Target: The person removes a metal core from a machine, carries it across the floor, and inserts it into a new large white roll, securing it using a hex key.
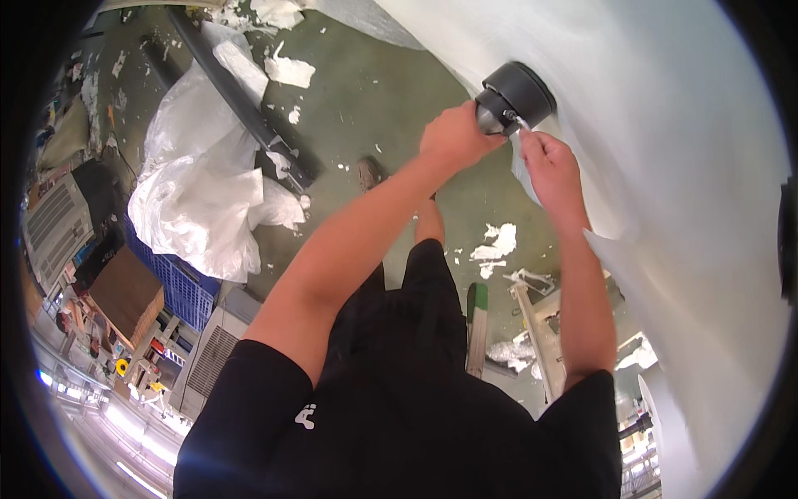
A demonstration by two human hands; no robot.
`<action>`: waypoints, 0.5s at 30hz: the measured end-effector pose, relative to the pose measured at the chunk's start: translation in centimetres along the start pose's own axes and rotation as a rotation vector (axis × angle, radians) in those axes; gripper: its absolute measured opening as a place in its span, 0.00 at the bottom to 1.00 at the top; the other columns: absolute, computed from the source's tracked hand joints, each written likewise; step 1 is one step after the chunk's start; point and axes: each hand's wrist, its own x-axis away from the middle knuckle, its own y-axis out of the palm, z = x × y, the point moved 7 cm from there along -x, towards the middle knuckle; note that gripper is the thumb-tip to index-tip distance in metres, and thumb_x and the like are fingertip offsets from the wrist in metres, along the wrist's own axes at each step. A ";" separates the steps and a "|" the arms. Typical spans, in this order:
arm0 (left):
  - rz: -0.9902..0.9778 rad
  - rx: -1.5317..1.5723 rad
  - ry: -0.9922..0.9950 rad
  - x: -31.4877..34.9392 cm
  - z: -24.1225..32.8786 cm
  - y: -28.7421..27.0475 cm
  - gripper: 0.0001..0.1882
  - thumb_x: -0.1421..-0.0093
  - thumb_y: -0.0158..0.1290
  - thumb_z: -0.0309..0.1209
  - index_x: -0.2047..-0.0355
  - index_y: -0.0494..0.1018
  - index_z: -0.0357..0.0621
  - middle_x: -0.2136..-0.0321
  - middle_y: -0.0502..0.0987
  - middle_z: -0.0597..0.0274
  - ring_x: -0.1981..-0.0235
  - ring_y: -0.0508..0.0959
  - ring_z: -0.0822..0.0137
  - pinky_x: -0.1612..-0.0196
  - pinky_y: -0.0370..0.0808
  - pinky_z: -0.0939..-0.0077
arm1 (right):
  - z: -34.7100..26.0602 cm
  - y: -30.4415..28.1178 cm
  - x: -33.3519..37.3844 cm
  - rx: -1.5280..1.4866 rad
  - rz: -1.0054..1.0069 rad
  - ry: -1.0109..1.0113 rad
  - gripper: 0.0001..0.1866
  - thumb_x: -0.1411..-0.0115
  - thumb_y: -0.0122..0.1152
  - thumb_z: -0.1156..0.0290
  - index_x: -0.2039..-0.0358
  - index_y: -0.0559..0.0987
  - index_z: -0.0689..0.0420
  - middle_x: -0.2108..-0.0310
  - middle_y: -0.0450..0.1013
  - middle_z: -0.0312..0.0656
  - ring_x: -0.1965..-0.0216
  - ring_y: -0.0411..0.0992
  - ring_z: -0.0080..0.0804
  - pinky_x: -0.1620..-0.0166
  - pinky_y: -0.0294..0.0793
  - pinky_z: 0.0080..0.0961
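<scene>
A thick black cylindrical fitting (517, 93) sticks out from a big white translucent surface (665, 125) at the upper right. It narrows at its lower left to a grey metal end (489, 119). My left hand (460, 137) is closed on that end, with some fingers hidden behind it. My right hand (553, 166) is closed around a slim silver tool (521, 122), whose tip meets a small bolt-like part on the fitting's side. The tool's exact kind is too small to tell.
On the green floor a dark pipe (241, 100) lies across crumpled clear plastic film (187, 183), among white scraps (495, 243). A blue plastic crate (183, 287) and a cardboard box (125, 291) stand at the left. Below my right hand is a pale frame (540, 349).
</scene>
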 end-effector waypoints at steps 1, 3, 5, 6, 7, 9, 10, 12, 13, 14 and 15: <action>-0.027 0.019 0.024 0.0 0.0 0.0 0.31 0.55 0.64 0.50 0.58 0.71 0.42 0.64 0.80 0.54 0.60 0.81 0.52 0.58 0.77 0.59 | 0.1 0.0 0.4 -0.108 -0.093 0.058 0.16 0.34 0.53 0.60 0.70 0.78 0.59 0.85 0.70 0.39 0.82 0.68 0.27 0.75 0.67 0.26; -0.047 0.055 0.075 0.2 -0.2 -0.4 0.31 0.56 0.65 0.50 0.57 0.71 0.44 0.63 0.80 0.54 0.60 0.80 0.51 0.57 0.77 0.59 | -0.7 -0.4 1.0 -0.338 -0.258 0.034 0.15 0.34 0.51 0.62 0.69 0.78 0.60 0.84 0.70 0.36 0.81 0.69 0.21 0.76 0.67 0.22; -0.030 -0.061 0.122 1.9 -1.5 -1.2 0.31 0.57 0.65 0.48 0.56 0.71 0.44 0.63 0.80 0.52 0.59 0.80 0.51 0.57 0.76 0.59 | -0.1 -1.4 1.5 -0.215 -0.297 0.105 0.14 0.33 0.50 0.64 0.68 0.78 0.60 0.84 0.71 0.34 0.81 0.68 0.19 0.76 0.66 0.18; -0.015 -0.120 0.142 3.2 -2.5 -1.6 0.31 0.57 0.65 0.46 0.56 0.71 0.45 0.63 0.80 0.51 0.59 0.80 0.50 0.56 0.76 0.59 | 0.2 -1.8 1.4 -0.144 -0.323 0.119 0.13 0.33 0.50 0.65 0.67 0.78 0.60 0.83 0.71 0.33 0.81 0.68 0.18 0.77 0.66 0.16; 0.000 -0.120 0.093 4.9 -4.2 -1.8 0.30 0.57 0.65 0.45 0.55 0.71 0.46 0.63 0.80 0.51 0.59 0.80 0.50 0.56 0.76 0.58 | 0.1 -1.8 1.2 -0.162 -0.357 0.100 0.13 0.33 0.50 0.65 0.68 0.77 0.60 0.84 0.70 0.33 0.82 0.66 0.18 0.78 0.64 0.16; 0.020 -0.113 0.003 8.7 -7.6 -1.7 0.30 0.56 0.63 0.42 0.54 0.70 0.46 0.62 0.80 0.51 0.59 0.79 0.49 0.56 0.75 0.57 | 0.4 -1.6 0.9 -0.207 -0.425 0.098 0.14 0.33 0.50 0.65 0.70 0.77 0.61 0.85 0.68 0.32 0.84 0.63 0.16 0.79 0.61 0.15; 0.029 -0.103 -0.027 10.2 -9.0 -1.7 0.29 0.56 0.63 0.41 0.54 0.69 0.46 0.63 0.80 0.50 0.59 0.79 0.49 0.57 0.75 0.56 | 0.4 -1.4 0.5 -0.244 -0.402 0.072 0.14 0.34 0.50 0.65 0.71 0.76 0.61 0.86 0.66 0.32 0.85 0.61 0.16 0.80 0.59 0.15; 0.030 -0.103 -0.065 10.7 -10.7 -1.3 0.28 0.55 0.62 0.40 0.54 0.69 0.46 0.64 0.80 0.50 0.59 0.79 0.48 0.57 0.76 0.56 | 1.1 -0.7 0.2 -0.298 -0.345 0.093 0.14 0.34 0.51 0.65 0.72 0.76 0.61 0.87 0.64 0.30 0.86 0.57 0.15 0.82 0.54 0.16; 0.024 -0.110 -0.075 10.6 -11.1 -0.9 0.27 0.55 0.62 0.39 0.54 0.69 0.45 0.64 0.80 0.50 0.59 0.79 0.48 0.57 0.76 0.56 | 1.0 -0.7 0.3 -0.411 -0.351 0.063 0.14 0.34 0.52 0.65 0.73 0.75 0.60 0.87 0.60 0.28 0.87 0.53 0.14 0.82 0.50 0.17; 0.040 -0.097 -0.055 10.5 -11.2 -0.6 0.27 0.55 0.61 0.39 0.55 0.69 0.45 0.64 0.80 0.50 0.59 0.79 0.48 0.57 0.76 0.56 | 1.4 0.5 1.1 -0.670 -0.347 0.095 0.13 0.34 0.52 0.65 0.73 0.75 0.60 0.87 0.60 0.28 0.87 0.53 0.13 0.82 0.49 0.16; 0.031 -0.112 -0.094 10.4 -11.5 -0.2 0.27 0.55 0.61 0.38 0.55 0.69 0.45 0.64 0.80 0.50 0.59 0.79 0.48 0.57 0.76 0.56 | 2.1 2.6 2.2 -0.892 -0.292 0.171 0.13 0.35 0.52 0.66 0.73 0.75 0.60 0.87 0.59 0.27 0.86 0.52 0.12 0.83 0.48 0.16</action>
